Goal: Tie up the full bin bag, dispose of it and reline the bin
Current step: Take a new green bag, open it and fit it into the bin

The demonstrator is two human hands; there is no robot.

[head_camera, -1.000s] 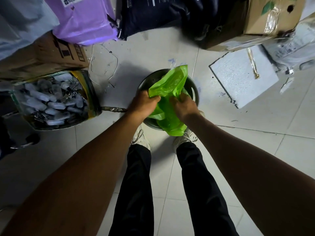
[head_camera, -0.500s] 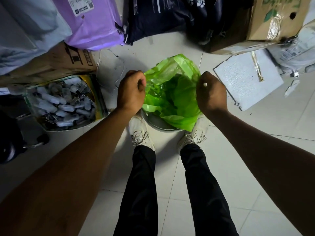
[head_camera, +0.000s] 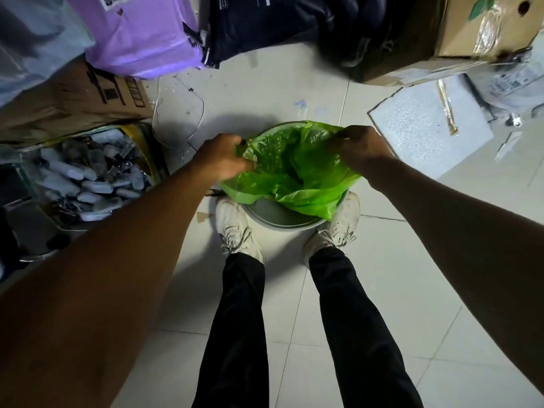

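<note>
1. My left hand (head_camera: 224,160) is closed in a fist on the left edge of the thin, translucent lime-green plastic bin liner (head_camera: 294,169); my right hand (head_camera: 360,148) pinches the liner's opposite edge, fingers curled tight on a gathered fold.

2. I hold the two edges apart to keep the liner's mouth spread wide over the bin, so it can drop in and its rim can fold outward.

3. The liner sits partly inside the round grey plastic bin (head_camera: 279,220): its far edge already lies along the far rim, while a loose flap hangs over the near rim, towards my feet.

4. Judging by this, the relining step is under way and unfinished; the near edge looks likely to slip inside unless it is tucked over.

5. The bin stands on the pale tiled floor (head_camera: 382,260) between my white trainers (head_camera: 235,228), which I take to be steadying it.

6. Beyond it lie cardboard boxes (head_camera: 73,98), a purple plastic parcel (head_camera: 141,33) and a white foam slab (head_camera: 424,128). No tied full bag is in view.
</note>
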